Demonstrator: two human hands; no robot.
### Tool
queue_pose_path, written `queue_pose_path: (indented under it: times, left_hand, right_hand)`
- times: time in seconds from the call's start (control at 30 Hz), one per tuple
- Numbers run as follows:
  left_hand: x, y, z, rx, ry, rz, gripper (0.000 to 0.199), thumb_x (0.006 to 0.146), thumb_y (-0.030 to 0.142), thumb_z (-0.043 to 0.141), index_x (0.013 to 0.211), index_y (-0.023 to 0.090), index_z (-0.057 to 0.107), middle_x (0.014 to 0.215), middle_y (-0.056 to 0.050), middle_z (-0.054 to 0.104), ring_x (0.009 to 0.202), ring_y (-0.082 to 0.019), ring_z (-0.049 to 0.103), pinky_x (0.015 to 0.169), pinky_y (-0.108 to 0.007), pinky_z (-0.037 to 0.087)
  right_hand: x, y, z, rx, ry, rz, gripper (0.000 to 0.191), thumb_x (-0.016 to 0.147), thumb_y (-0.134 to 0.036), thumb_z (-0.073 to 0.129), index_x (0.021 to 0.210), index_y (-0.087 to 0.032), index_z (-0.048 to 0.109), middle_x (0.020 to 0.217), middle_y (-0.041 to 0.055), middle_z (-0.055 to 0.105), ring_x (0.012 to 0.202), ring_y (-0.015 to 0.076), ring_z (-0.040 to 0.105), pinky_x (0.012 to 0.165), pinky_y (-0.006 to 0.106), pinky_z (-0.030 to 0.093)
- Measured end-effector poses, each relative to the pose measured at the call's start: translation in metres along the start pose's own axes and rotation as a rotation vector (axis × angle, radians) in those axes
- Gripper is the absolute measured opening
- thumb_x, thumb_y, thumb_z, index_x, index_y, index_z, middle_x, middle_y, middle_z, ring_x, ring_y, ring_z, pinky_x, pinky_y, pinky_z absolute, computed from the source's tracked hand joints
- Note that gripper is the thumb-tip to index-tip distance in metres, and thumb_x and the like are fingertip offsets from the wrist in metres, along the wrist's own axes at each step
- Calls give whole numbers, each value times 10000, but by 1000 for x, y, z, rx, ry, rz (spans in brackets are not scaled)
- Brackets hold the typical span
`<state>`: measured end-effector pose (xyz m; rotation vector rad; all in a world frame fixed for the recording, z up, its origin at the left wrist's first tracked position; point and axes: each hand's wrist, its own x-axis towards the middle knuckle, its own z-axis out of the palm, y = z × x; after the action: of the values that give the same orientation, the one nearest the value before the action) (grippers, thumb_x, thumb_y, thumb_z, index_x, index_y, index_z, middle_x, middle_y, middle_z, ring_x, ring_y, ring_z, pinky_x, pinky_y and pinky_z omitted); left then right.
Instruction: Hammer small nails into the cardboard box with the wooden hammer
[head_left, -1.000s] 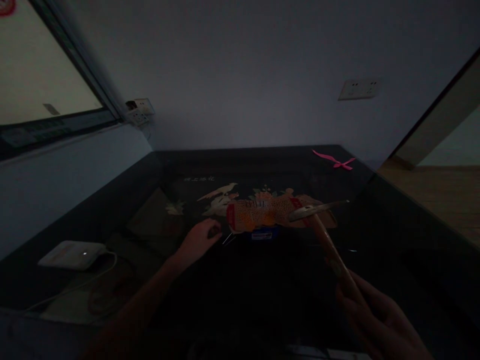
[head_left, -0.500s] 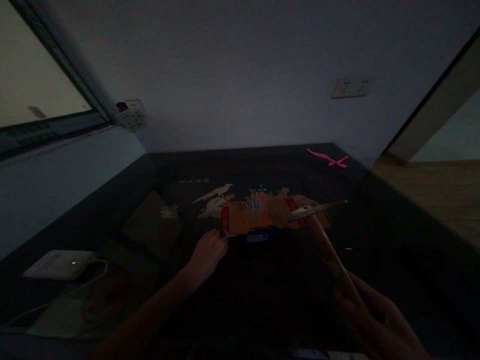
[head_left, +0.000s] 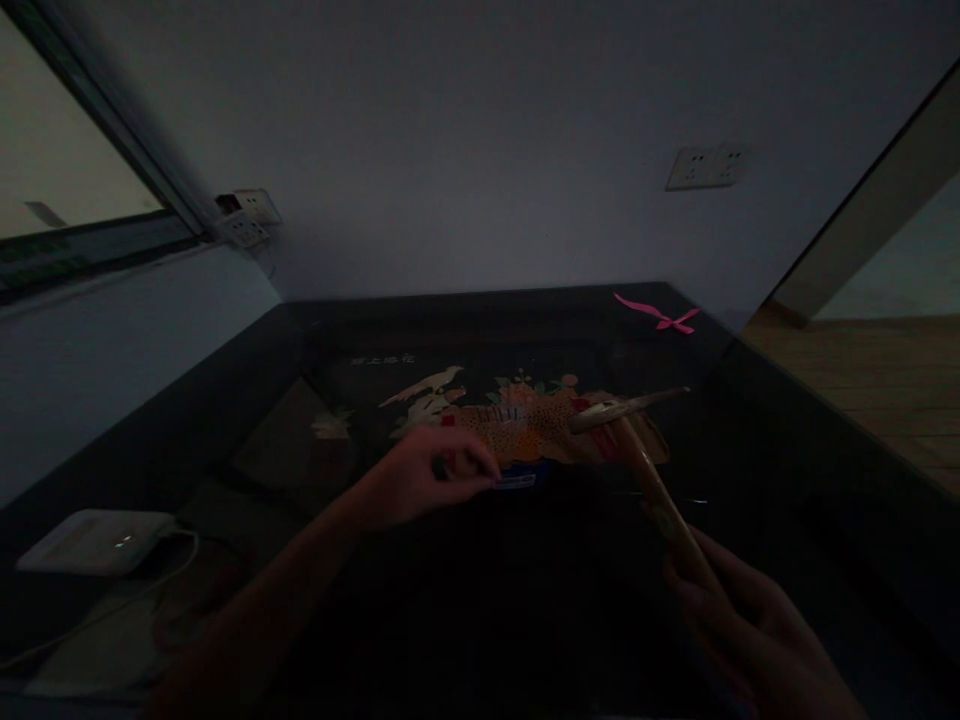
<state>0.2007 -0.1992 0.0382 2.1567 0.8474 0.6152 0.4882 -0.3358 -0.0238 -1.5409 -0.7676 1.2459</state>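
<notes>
The scene is very dark. My right hand (head_left: 750,620) is wrapped round the wooden handle of a hammer (head_left: 664,490), its metal head tilted up and away from me. Behind the hammer head, on the dark table, lies a long tan dotted piece (head_left: 559,425) with red bands near its ends. My left hand (head_left: 427,470) is over the left end of this piece, thumb and forefinger pinched together. Those fingertips are at the left edge of a small blue packet (head_left: 525,475) with a pale label. Whatever the pinch holds, if anything, is too dark to make out.
A white power bank or similar device (head_left: 94,540) with a cable lies at the left. A pink ribbon (head_left: 664,318) rests near the table's back right corner. Wall sockets (head_left: 705,168) are above the dark tabletop (head_left: 480,320), which bears a bird-and-flower picture (head_left: 427,385).
My left hand has lifted from the dotted piece's left end and moved right, to the blue packet, with its fingers now pinched. The hammer has stayed nearly in place.
</notes>
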Motion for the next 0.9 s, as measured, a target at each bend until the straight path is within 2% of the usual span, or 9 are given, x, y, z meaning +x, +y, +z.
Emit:
queue_pose_path:
  times: [0.07, 0.1, 0.17, 0.27, 0.43, 0.53, 0.73, 0.9]
  left_hand:
    - [27, -8, -3, -5, 236, -10, 101, 781, 250, 636, 827, 165, 668, 832, -25, 692, 793, -141, 633, 764, -251, 487]
    - [41, -14, -1, -20, 315, -10, 105, 775, 252, 641, 819, 160, 663, 827, -30, 692, 801, -149, 637, 773, -267, 492]
    - [63, -26, 7, -52, 401, -10, 101, 766, 251, 645, 794, 154, 655, 814, -33, 693, 780, -152, 642, 770, -285, 506]
    - [80, -39, 21, -76, 404, -4, 65, 768, 218, 639, 793, 160, 653, 827, -29, 699, 785, -143, 647, 780, -283, 514]
    - [82, -49, 34, -137, 364, -27, 20, 767, 173, 629, 785, 164, 633, 811, -25, 691, 753, -132, 654, 747, -268, 531]
    - [81, -54, 37, -172, 352, -32, 35, 776, 185, 625, 802, 161, 623, 797, -25, 683, 739, -135, 659, 721, -267, 538]
    - [81, -55, 38, -115, 346, -22, 64, 802, 193, 596, 837, 155, 634, 845, -29, 688, 775, -131, 659, 753, -268, 535]
    - [79, -51, 38, -61, 341, -33, 67, 793, 175, 596, 837, 156, 643, 857, -29, 696, 779, -132, 655, 765, -272, 534]
  right_hand:
    - [1, -1, 2, 20, -18, -7, 595, 670, -421, 750, 1225, -243, 629, 705, 21, 607, 386, 70, 431, 297, 169, 333]
    - [0, -1, 3, 32, -28, -13, 594, 667, -427, 751, 1219, -245, 633, 690, 16, 599, 387, 74, 436, 297, 171, 335]
    - [0, -2, 4, 42, -24, -18, 584, 663, -441, 752, 1200, -242, 642, 662, 3, 585, 390, 70, 437, 305, 163, 334]
    - [-2, -6, 6, 39, 27, 6, 562, 652, -455, 764, 1160, -237, 660, 677, -5, 595, 390, 37, 407, 316, 128, 309]
    - [-2, -11, 6, 78, 55, 26, 626, 612, -451, 797, 1178, -233, 640, 683, -17, 591, 383, 21, 387, 321, 114, 297]
    - [0, -11, 7, 81, 67, 29, 634, 613, -438, 800, 1185, -220, 635, 738, 1, 608, 396, 30, 395, 322, 125, 316]
    - [2, -16, 11, 59, -15, 9, 565, 667, -432, 767, 1179, -231, 638, 648, -26, 561, 388, 33, 345, 312, 120, 251]
    - [4, -18, 13, -2, -35, -13, 587, 681, -441, 750, 1210, -227, 613, 706, -8, 585, 400, 48, 396, 324, 149, 292]
